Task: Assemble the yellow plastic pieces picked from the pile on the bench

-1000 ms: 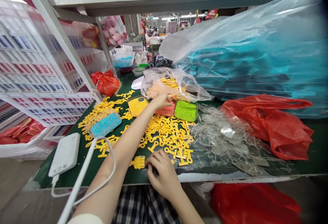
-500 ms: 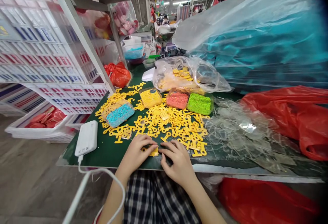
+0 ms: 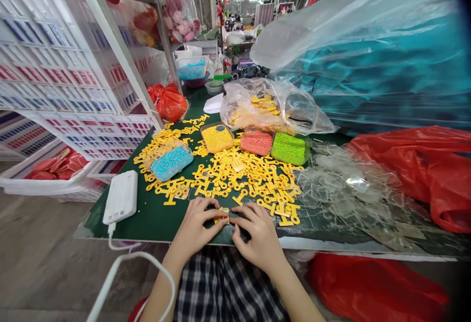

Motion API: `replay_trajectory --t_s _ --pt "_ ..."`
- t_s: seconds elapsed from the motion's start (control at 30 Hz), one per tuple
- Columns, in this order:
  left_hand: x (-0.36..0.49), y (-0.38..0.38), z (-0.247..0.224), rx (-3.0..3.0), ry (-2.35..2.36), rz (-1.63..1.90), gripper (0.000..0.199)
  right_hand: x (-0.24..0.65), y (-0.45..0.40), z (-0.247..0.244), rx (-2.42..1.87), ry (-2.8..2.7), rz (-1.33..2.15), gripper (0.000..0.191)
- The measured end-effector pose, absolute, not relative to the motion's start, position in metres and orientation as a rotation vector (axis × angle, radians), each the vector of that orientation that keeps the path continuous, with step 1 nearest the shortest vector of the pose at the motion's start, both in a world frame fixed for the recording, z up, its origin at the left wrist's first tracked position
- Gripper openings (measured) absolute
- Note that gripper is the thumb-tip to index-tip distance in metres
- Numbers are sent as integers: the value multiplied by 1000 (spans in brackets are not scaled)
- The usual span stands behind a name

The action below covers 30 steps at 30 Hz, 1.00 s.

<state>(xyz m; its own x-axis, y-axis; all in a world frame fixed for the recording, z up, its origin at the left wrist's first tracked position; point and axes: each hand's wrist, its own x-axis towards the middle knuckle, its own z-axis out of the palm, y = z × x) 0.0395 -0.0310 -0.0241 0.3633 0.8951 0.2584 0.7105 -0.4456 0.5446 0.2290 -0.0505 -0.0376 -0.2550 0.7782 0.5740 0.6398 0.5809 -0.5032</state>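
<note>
Near the front edge of the green table, a small yellow piece (image 3: 223,214) with blue and red spots lies between my hands. My left hand (image 3: 198,224) grips its left side with thumb and fingers. My right hand (image 3: 255,231) has its fingertips against the right side, fingers bent. Loose yellow plastic pieces (image 3: 257,179) are heaped just beyond. Behind and among them stand clear trays of blue beads (image 3: 171,163), yellow beads (image 3: 217,138), red beads (image 3: 256,143) and green beads (image 3: 289,148).
A white power bank (image 3: 121,197) with a cable lies at the left. Clear plastic scraps (image 3: 353,189) and a red bag (image 3: 415,165) cover the right. Behind are a plastic bag of yellow pieces (image 3: 268,103) and a large blue-filled bag (image 3: 368,71). Crates (image 3: 62,67) stand left.
The left hand's fingers have shifted back a little, so more of the yellow piece shows, now with blue and red spots. The camera view has shifted slightly.
</note>
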Motion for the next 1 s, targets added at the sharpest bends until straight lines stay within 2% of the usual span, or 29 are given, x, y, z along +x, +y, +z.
replay_trajectory --t_s 0.2,0.43,0.67,0.83,1.0 --pt "39 -31 -22 2263 1388 768 14 229 -50 -36 -1116 -1969 219 21" --pt "33 -31 -20 2089 1449 1037 23 230 -50 -35 -1109 -1963 241 21" --pt "24 -29 -22 2253 1474 876 22 228 -50 -34 -1080 -1966 264 21" --pt "51 1 7 2422 1323 835 26 228 -49 -34 -1165 -1850 284 19" --pt "128 70 49 2591 990 764 24 227 -47 -32 -1253 -1807 308 15"
